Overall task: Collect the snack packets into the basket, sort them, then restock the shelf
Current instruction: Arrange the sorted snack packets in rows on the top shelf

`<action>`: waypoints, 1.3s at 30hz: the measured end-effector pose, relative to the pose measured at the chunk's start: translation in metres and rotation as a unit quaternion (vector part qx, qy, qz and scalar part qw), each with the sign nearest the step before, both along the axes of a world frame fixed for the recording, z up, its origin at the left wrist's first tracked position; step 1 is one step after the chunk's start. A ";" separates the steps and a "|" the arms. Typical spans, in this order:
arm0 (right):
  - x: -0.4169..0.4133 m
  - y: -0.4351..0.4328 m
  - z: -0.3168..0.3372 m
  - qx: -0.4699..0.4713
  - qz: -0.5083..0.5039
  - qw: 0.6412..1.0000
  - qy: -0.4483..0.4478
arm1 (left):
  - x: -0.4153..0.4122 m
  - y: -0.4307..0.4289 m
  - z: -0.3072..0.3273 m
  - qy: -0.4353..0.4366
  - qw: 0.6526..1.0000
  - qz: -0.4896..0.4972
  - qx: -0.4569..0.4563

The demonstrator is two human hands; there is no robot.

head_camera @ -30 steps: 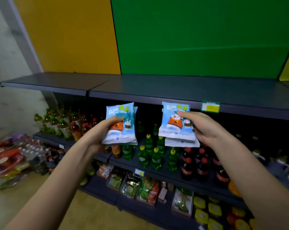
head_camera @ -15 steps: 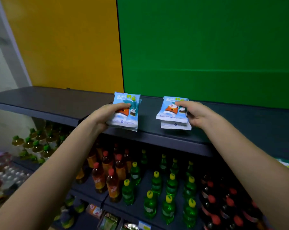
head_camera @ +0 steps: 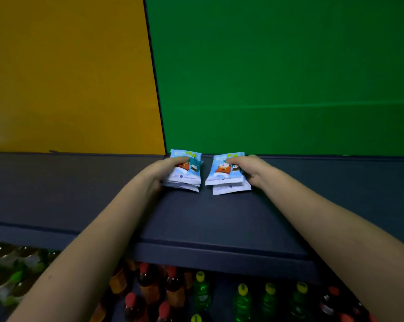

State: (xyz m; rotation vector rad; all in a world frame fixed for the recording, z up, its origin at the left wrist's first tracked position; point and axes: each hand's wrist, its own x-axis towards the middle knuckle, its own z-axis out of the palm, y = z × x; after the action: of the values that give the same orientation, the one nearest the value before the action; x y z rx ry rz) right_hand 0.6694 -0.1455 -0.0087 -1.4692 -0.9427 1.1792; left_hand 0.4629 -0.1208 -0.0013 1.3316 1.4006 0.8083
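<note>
Two small stacks of light blue snack packets with cartoon animals rest at the back of the dark top shelf (head_camera: 196,219), against the wall. My left hand (head_camera: 164,168) grips the left stack (head_camera: 187,175) from its left side, thumb across the top packet. My right hand (head_camera: 247,170) grips the right stack (head_camera: 226,177) from its right side, thumb on top. The two stacks lie side by side with a narrow gap between them. The basket is not in view.
Behind the shelf the wall is yellow (head_camera: 68,77) on the left and green (head_camera: 289,77) on the right. Below the shelf's front edge stand brown bottles with red caps (head_camera: 145,287) and green bottles with yellow caps (head_camera: 242,298).
Both hands carried the packet stacks from in front of the shelf edge up and back, and the stacks now rest deep on the top shelf by the wall. The camera moved closer.
</note>
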 end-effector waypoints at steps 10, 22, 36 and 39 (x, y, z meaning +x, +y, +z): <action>-0.015 0.010 -0.010 0.040 -0.058 0.989 -0.127 | 0.002 0.056 -0.011 0.005 0.996 -0.024 0.080; -0.018 0.009 0.003 0.028 -0.033 0.950 -0.309 | -0.003 0.065 -0.008 0.216 0.926 0.028 0.307; 0.032 -0.288 0.001 0.087 -0.231 0.825 -0.508 | 0.039 -0.106 0.002 0.285 0.722 -0.179 0.605; 0.050 -0.362 -0.021 0.044 -0.304 0.790 -0.531 | 0.063 -0.155 -0.013 0.245 0.708 -0.230 0.621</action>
State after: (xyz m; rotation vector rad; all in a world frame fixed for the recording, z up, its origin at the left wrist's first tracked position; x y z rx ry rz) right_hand 0.7194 -0.5076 -0.0302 -2.1494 -1.0495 -0.2702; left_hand 0.5259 -0.2758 -0.0141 2.9781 0.6440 1.1271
